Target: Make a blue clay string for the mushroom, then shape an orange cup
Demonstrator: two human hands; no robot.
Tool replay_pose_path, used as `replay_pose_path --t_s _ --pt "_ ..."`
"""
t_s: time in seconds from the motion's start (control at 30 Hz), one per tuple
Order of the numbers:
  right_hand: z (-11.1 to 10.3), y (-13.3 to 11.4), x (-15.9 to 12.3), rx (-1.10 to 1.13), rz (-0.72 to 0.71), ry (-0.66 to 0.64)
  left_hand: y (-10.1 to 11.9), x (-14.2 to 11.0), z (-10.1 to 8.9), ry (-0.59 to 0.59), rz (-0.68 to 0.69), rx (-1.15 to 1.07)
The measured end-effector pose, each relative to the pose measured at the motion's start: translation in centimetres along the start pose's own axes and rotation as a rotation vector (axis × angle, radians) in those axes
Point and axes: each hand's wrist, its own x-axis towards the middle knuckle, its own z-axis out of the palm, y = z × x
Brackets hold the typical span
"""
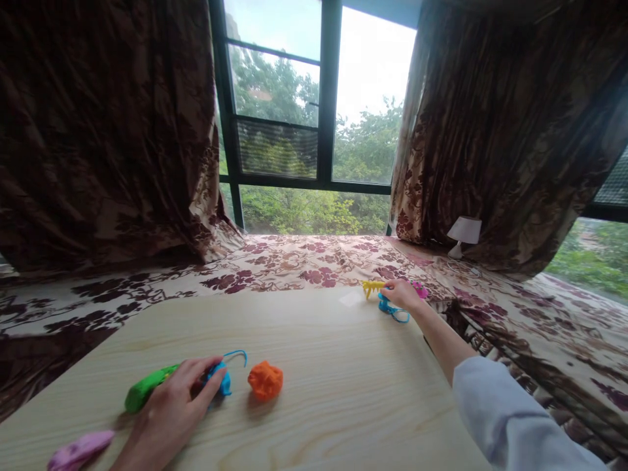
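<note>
On the near left of the table, my left hand [179,402] curls its fingers over a lump of blue modelling clay [223,381]. A thin blue clay strand [238,353] curves out beyond it. Green clay [147,389] lies beside that hand, partly covered by it. An orange clay ball [265,381] sits to the right of the blue lump. My right hand [403,294] reaches to the table's far right corner with fingers pinched. At its fingertips are a yellow pronged piece [373,286] and a blue piece with a looped strand [392,311]; which one is gripped I cannot tell.
Pink clay [81,450] rests at the near left of the wooden table [314,353]. A bright pink dotted piece [419,289] shows behind my right hand. Beyond the table lies a flower-patterned cloth [314,258], with a white lamp [464,232] at the right, curtains and a window.
</note>
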Motion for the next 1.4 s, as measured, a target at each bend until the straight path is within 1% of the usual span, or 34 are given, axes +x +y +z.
replay_pose_path --t_s 0.1,0.33,0.57,0.7,0.8,0.87,0.93,0.97,1.03,1.07,1.1,1.13,1.17,1.23,1.27,1.3,1.33,1.4 --pt "0.0 0.3 -0.1 0.012 -0.005 -0.013 0.0 -0.1 -0.1 -0.007 -0.004 0.008" --pt "0.0 0.6 -0.1 0.031 0.000 -0.021 0.1 0.0 0.0 0.017 0.023 0.019" --pt "-0.5 0.1 -0.7 0.071 -0.013 -0.023 0.1 0.0 0.0 0.032 0.034 0.021" --pt "-1.6 -0.4 -1.3 0.095 -0.007 0.005 0.1 0.0 0.1 0.045 0.014 0.012" --pt "-3.2 -1.1 -2.0 0.124 -0.022 0.042 -0.1 0.1 0.1 0.054 0.003 0.005" --pt "-4.5 -2.2 -3.0 0.156 -0.063 0.069 -0.1 0.1 0.0 0.045 -0.005 0.003" --pt "-5.5 -3.9 -4.8 0.202 -0.133 0.097 0.2 0.1 -0.2 0.028 0.004 -0.011" --pt "-5.8 -5.0 -6.2 0.231 -0.178 0.110 0.4 0.1 -0.4 0.015 0.013 -0.022" --pt "-5.5 -7.3 -9.9 0.296 -0.278 0.129 1.1 0.0 -0.8 -0.009 0.011 -0.050" --pt "-4.9 -8.5 -12.1 0.326 -0.322 0.133 1.5 0.0 -1.1 -0.017 -0.010 -0.061" --pt "-4.0 -9.6 -14.4 0.368 -0.381 0.128 1.9 -0.1 -1.3 -0.025 -0.046 -0.071" --pt "-2.8 -10.6 -16.7 0.470 -0.476 0.115 2.3 -0.1 -1.5 -0.027 -0.088 -0.090" --pt "-1.4 -11.5 -18.8 0.567 -0.530 0.099 2.6 -0.1 -1.8 -0.021 -0.134 -0.129" --pt "1.6 -12.9 -22.4 0.736 -0.551 0.063 3.3 -0.3 -2.3 -0.002 -0.241 -0.323" --pt "3.0 -13.5 -23.8 0.814 -0.546 0.027 3.7 -0.4 -2.7 0.015 -0.294 -0.460" --pt "4.2 -13.9 -24.9 0.891 -0.540 -0.012 4.0 -0.5 -3.0 0.022 -0.357 -0.649" --pt "5.2 -14.3 -25.7 0.960 -0.534 -0.035 4.2 -0.7 -3.4 0.035 -0.376 -0.706" --pt "6.3 -15.0 -26.8 1.064 -0.544 -0.062 4.6 -1.2 -4.2 0.059 -0.390 -0.775"
